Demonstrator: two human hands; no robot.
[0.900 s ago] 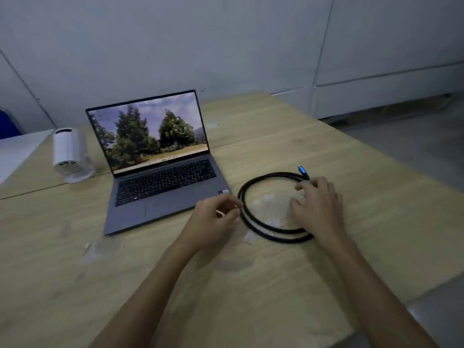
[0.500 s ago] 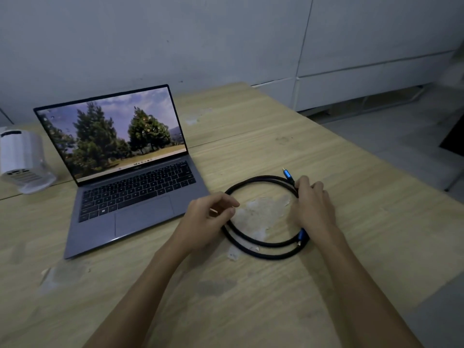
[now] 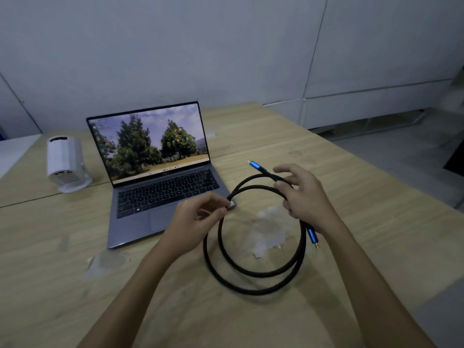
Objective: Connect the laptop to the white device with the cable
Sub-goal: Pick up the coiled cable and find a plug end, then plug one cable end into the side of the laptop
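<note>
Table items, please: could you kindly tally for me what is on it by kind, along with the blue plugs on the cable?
Laptop: 1
White device: 1
Black cable: 1, coiled, held by both hands (left hand, right hand)
Blue plugs: 2 (one, other)
Total: 3 things on the table, with 2 plugs.
</note>
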